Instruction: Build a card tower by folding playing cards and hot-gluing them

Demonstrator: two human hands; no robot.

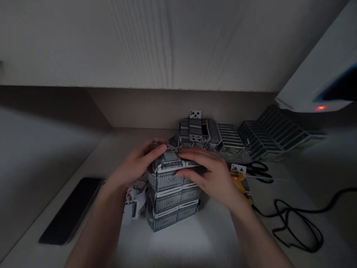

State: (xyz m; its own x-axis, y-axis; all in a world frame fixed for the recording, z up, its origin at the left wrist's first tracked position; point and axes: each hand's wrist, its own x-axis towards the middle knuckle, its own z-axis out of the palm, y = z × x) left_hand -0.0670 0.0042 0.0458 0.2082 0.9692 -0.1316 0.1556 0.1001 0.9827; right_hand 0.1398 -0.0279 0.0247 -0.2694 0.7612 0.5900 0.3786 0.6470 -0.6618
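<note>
A tiered block built of folded playing cards (168, 201), with grey patterned backs outward, stands on the desk in front of me. At its upper left, my left hand (139, 160) curls round the top, thumb laid along the upper edge and the other fingers behind it. My right hand (210, 171) grips the upper right side, fingers across the top and thumb against the front face. Between the two hands shows a raised folded-card piece (170, 157) on the top. The far sides of the block are hidden.
Left lies a black phone (73, 210), with loose playing cards (133, 201) beside the block. Behind stands another card structure (195, 130), near stepped card pieces (267, 134). To the right are a yellow glue gun (239, 182), black scissors (259, 171) and a looped black cable (299, 223). A cabinet (167, 44) overhangs.
</note>
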